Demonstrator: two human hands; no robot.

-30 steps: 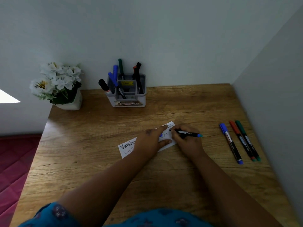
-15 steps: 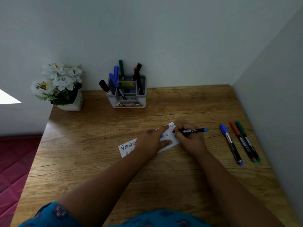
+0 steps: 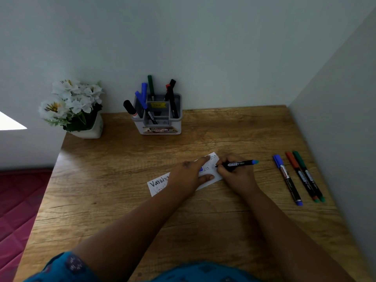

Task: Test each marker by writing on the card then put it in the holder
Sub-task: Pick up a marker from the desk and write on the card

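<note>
On the wooden desk (image 3: pixel 122 180), the left hand (image 3: pixel 186 176) presses straight, spread fingers onto the white paper card (image 3: pixel 209 171), while the right hand (image 3: pixel 236 171) pinches a black blue-capped marker (image 3: pixel 237 163), tip touching the card.

free: bare table (image 3: pixel 122 190) between card (image 3: pixel 160 185) and holder (image 3: pixel 160 121) | obstacles: three markers (image 3: pixel 299 178) right, flowerpot (image 3: pixel 89 129) back-left
</note>
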